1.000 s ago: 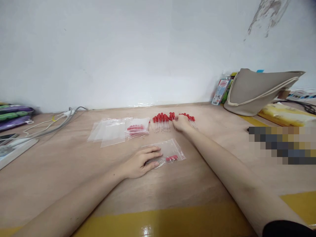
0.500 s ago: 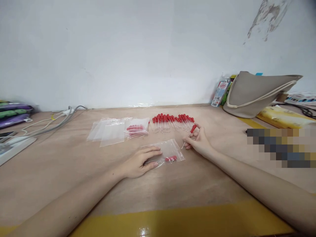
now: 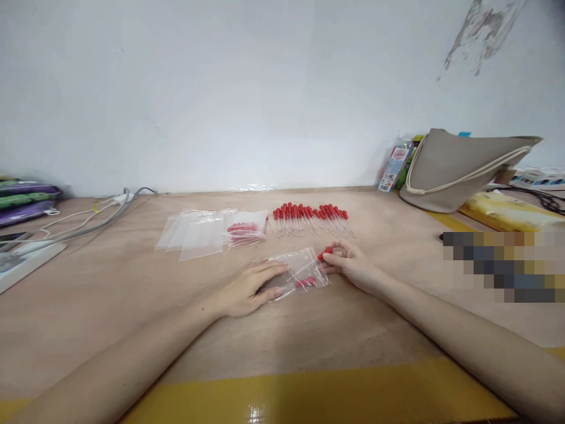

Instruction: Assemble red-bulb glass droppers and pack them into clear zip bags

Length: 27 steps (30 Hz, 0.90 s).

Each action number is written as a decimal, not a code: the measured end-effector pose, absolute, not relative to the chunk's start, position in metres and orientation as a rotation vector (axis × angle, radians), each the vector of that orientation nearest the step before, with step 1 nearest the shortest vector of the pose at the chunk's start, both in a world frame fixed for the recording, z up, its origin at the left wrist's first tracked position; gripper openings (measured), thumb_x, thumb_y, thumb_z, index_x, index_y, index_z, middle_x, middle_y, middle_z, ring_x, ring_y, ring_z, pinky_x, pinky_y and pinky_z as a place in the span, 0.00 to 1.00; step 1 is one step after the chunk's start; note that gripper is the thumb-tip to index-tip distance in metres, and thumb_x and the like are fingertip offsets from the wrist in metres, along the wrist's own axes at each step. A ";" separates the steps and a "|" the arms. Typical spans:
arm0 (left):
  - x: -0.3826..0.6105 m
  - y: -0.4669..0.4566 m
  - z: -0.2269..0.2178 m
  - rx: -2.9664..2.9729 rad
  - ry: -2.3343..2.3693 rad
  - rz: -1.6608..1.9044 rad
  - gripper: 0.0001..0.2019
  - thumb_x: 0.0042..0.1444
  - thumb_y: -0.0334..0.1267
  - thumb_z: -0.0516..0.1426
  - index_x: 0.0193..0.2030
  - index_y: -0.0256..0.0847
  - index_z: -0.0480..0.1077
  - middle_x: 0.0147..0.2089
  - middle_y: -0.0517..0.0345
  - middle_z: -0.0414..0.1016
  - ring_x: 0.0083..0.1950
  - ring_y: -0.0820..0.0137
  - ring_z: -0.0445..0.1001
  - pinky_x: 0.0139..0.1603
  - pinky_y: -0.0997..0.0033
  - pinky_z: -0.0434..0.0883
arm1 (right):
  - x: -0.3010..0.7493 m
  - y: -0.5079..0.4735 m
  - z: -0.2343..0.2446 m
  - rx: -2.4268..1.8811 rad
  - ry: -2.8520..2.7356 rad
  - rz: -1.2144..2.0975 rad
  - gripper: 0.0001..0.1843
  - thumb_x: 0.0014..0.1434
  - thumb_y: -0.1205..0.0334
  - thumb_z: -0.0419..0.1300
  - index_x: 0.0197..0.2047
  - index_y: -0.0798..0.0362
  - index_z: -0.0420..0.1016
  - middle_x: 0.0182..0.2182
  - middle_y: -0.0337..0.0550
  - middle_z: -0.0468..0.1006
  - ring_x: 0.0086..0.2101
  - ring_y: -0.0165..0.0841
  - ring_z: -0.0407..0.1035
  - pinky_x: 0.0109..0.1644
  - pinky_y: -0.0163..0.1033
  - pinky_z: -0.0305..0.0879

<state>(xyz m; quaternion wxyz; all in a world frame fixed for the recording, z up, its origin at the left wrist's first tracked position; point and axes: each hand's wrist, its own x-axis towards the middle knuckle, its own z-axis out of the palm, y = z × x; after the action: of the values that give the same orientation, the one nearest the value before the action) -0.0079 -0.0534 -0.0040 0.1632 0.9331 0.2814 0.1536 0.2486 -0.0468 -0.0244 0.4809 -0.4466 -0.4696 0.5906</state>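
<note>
A small clear zip bag [image 3: 300, 271] lies on the wooden table [image 3: 110, 306] with a few red-capped droppers inside. My left hand [image 3: 249, 288] rests flat on the bag's left side, fingers stretched out. My right hand [image 3: 348, 265] is pinched on one red-capped dropper [image 3: 325, 253], its thin end pointing into the bag's right edge. A row of several red-capped droppers [image 3: 309, 218] lies farther back on the table.
A stack of empty clear bags [image 3: 194, 235] and a filled bag [image 3: 245, 229] lie at the back left. Cables [image 3: 88, 224] run at the far left. A beige bag [image 3: 459, 168] and a bottle [image 3: 395, 162] stand at the back right by the white wall.
My right hand picked one dropper from the row, drew back toward me and brought it to the bag's right edge. My left hand stayed on the bag.
</note>
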 end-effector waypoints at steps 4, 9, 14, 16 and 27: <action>-0.008 -0.053 -0.004 2.667 0.794 0.445 0.22 0.59 0.43 0.48 0.60 0.45 0.54 0.59 0.54 0.60 0.60 0.62 0.58 0.59 0.56 0.57 | 0.262 -0.040 -0.023 -1.166 -1.353 1.463 0.20 0.37 0.60 0.68 0.30 0.55 0.62 0.25 0.37 0.74 0.24 0.24 0.68 0.29 0.31 0.67; -0.009 -0.052 -0.006 2.675 0.799 0.433 0.22 0.59 0.44 0.49 0.60 0.45 0.54 0.60 0.54 0.59 0.60 0.63 0.57 0.60 0.56 0.55 | 0.280 -0.032 -0.017 -1.286 -1.477 1.426 0.20 0.34 0.59 0.69 0.27 0.56 0.65 0.22 0.36 0.72 0.22 0.22 0.64 0.23 0.28 0.62; -0.008 -0.052 -0.006 2.679 0.800 0.441 0.23 0.58 0.45 0.49 0.60 0.44 0.54 0.60 0.53 0.60 0.60 0.63 0.57 0.60 0.57 0.55 | 0.279 -0.033 -0.020 -1.308 -1.703 1.328 0.18 0.36 0.56 0.68 0.27 0.57 0.69 0.17 0.33 0.68 0.17 0.20 0.58 0.19 0.27 0.53; -0.008 -0.052 -0.006 2.687 0.810 0.433 0.23 0.58 0.46 0.49 0.60 0.44 0.54 0.60 0.53 0.60 0.60 0.63 0.57 0.60 0.57 0.55 | 0.271 -0.037 -0.022 -1.272 -1.774 1.277 0.16 0.38 0.55 0.67 0.26 0.57 0.70 0.16 0.32 0.66 0.17 0.20 0.56 0.19 0.27 0.51; -0.008 -0.051 -0.008 2.699 0.818 0.417 0.23 0.58 0.46 0.49 0.60 0.46 0.55 0.61 0.54 0.58 0.61 0.62 0.56 0.60 0.56 0.55 | 0.246 -0.044 -0.025 -1.368 -1.693 1.087 0.15 0.37 0.55 0.66 0.22 0.57 0.69 0.16 0.34 0.66 0.19 0.23 0.56 0.21 0.29 0.50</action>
<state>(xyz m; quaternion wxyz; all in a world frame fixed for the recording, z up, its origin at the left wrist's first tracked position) -0.0082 -0.0507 -0.0083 0.1448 0.9367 0.2840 0.1446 0.2456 -0.0440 -0.0250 0.3469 -0.5273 -0.6527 0.4191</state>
